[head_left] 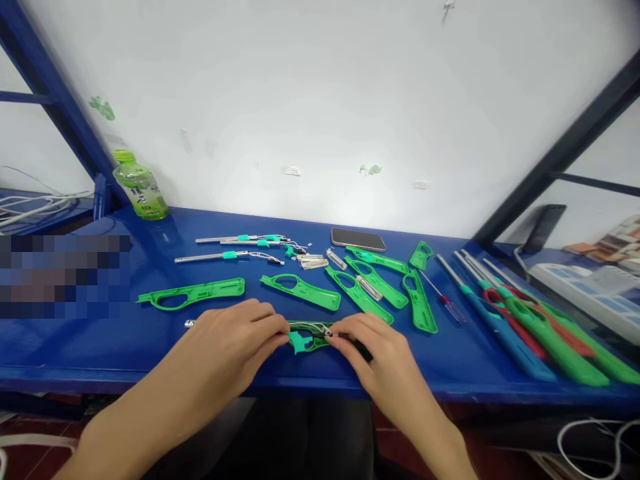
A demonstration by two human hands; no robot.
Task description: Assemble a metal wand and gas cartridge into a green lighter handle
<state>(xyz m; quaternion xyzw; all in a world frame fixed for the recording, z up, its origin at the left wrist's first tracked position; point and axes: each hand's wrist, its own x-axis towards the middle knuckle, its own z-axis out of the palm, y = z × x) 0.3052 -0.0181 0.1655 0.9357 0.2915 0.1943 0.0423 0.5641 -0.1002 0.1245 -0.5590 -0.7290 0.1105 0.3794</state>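
At the tabletop's near edge, both hands arch palm-down over a green lighter shell: the left hand pinches its teal trigger, the right hand its thin wires.

White wall, beyond the grip: bright and near-even in pale, diffuse light; light source outside the frame.
Blue tabletop, around the grip: moderately lit, with a soft sheen far to its left.
Left hand and right hand, at the grip: evenly lit, softly shaded; fine detail between the fingertips small and indistinct.
Floor, below the grip: dim, darkest directly beneath.
Lighters, right of the grip: softened, slightly smeared edges.
Blue posts, both sides of the grip: slanted and stretched by wide-angle distortion.
Mosaic patch, far left: coarse pixels, detail masked.
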